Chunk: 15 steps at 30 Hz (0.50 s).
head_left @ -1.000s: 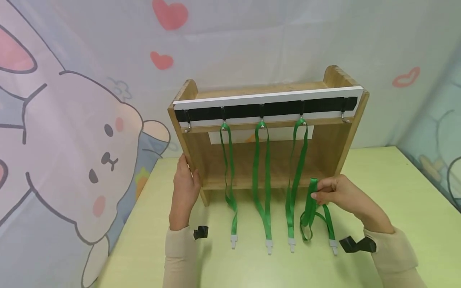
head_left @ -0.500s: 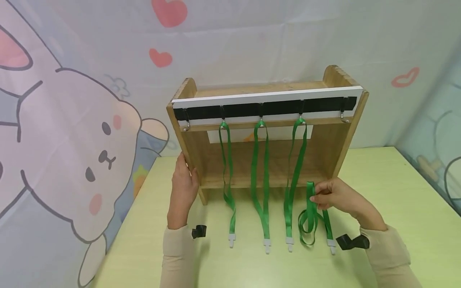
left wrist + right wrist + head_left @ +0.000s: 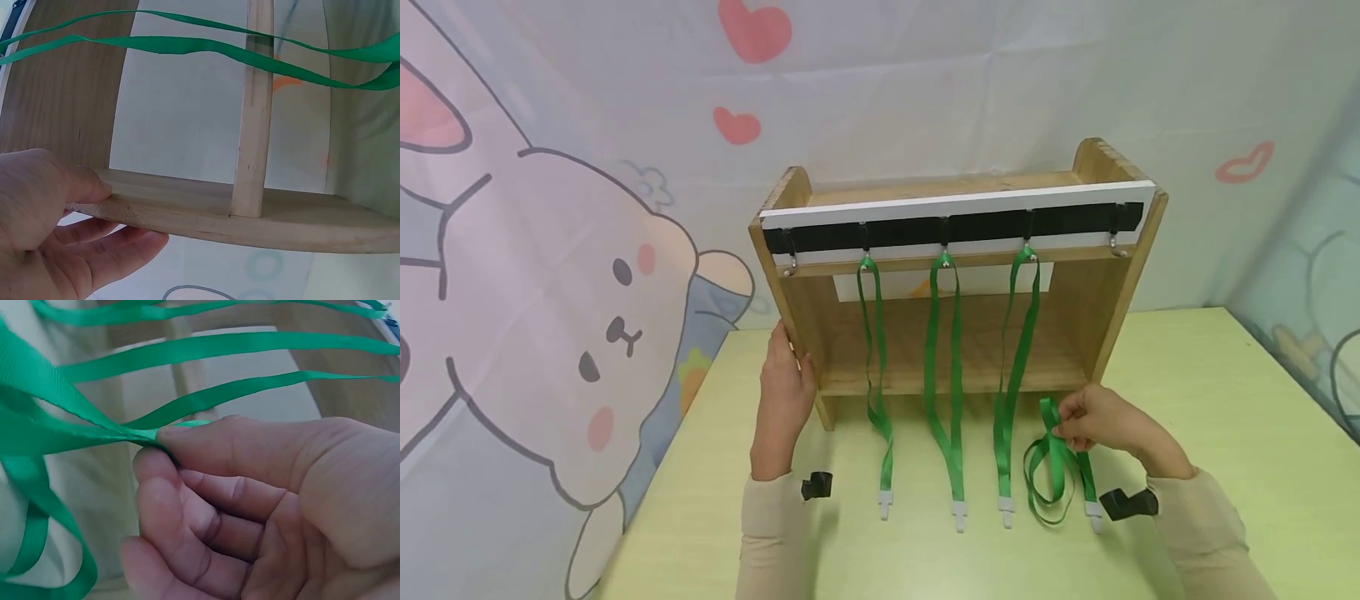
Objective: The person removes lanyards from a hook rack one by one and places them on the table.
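My right hand (image 3: 1101, 423) pinches a green lanyard (image 3: 1055, 467) between thumb and fingertips, low in front of the wooden shelf (image 3: 1116, 317). Its strap hangs in loose loops, and a pale plastic clip (image 3: 1093, 512) lies to the right. In the right wrist view the pinched strap (image 3: 75, 440) bunches at the thumb tip. My left hand (image 3: 784, 387) grips the shelf's left side panel (image 3: 181, 222), thumb inside and fingers outside. Three more green lanyards hang from the middle hooks: a left one (image 3: 880, 358), a centre one (image 3: 932, 358) and a right one (image 3: 1018, 358).
A white strip with a black band (image 3: 985, 227) runs across the shelf's top front. The leftmost hook (image 3: 790, 265) and rightmost hook (image 3: 1116, 243) bear nothing. The shelf stands on a yellow-green table (image 3: 1187, 392) before a printed cloth backdrop (image 3: 1000, 100).
My right hand has lowered a little with the lanyard, whose loops have sunk and spread out wider. My left hand keeps its place on the shelf.
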Motion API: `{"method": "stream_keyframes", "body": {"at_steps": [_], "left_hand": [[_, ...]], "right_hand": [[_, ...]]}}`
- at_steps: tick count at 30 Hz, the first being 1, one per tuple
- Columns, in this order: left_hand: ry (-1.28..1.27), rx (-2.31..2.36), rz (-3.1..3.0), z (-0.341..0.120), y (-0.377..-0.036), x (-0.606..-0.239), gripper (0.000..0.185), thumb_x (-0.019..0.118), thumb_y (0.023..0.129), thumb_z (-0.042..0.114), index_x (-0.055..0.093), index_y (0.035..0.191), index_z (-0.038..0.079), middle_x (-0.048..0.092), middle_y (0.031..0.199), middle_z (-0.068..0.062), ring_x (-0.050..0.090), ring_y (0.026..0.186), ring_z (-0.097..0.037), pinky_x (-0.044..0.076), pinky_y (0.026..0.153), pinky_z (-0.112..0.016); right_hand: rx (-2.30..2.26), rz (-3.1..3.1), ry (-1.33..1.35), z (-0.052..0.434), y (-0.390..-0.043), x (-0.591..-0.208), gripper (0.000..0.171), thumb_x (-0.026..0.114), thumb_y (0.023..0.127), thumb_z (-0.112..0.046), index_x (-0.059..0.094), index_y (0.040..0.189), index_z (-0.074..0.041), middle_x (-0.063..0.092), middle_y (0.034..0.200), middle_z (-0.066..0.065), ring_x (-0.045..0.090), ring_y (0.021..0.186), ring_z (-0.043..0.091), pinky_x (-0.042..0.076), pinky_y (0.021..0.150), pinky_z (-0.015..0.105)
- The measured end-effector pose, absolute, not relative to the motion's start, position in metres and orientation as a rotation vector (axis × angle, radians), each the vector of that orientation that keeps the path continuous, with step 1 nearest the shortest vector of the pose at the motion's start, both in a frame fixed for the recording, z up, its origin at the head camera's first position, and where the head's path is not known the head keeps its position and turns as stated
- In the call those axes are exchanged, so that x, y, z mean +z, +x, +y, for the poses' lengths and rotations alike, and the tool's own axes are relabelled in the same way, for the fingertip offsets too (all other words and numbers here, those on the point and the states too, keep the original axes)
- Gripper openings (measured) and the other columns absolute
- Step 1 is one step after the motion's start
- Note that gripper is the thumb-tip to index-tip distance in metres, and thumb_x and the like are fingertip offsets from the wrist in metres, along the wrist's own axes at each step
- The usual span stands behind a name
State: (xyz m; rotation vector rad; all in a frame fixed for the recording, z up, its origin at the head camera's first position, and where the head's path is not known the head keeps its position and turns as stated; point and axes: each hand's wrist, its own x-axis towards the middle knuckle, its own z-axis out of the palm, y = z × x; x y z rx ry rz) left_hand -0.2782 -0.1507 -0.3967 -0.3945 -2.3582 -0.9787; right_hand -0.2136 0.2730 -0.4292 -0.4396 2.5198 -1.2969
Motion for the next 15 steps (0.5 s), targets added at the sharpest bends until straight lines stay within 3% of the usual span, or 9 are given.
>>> {"method": "stream_keyframes", "body": {"at_steps": [15], "left_hand": [[-0.416, -0.945, -2.315, -0.151, -0.276, -0.396, 0.054, 0.055, 0.097, -0.01, 0.03, 0.145, -0.015, 0.048, 0.131, -0.036, 0.055, 0.118, -0.052, 0.052, 0.091, -0.06]], "right_hand": [[-1.121, 2.679, -0.348, 0.271, -0.22, -0.457, 0.032, 0.067, 0.082, 0.004, 0.054, 0.056, -0.008, 0.052, 0.05, -0.002, 0.047, 0.046, 0.013, 0.043, 0.046, 0.028]]}}
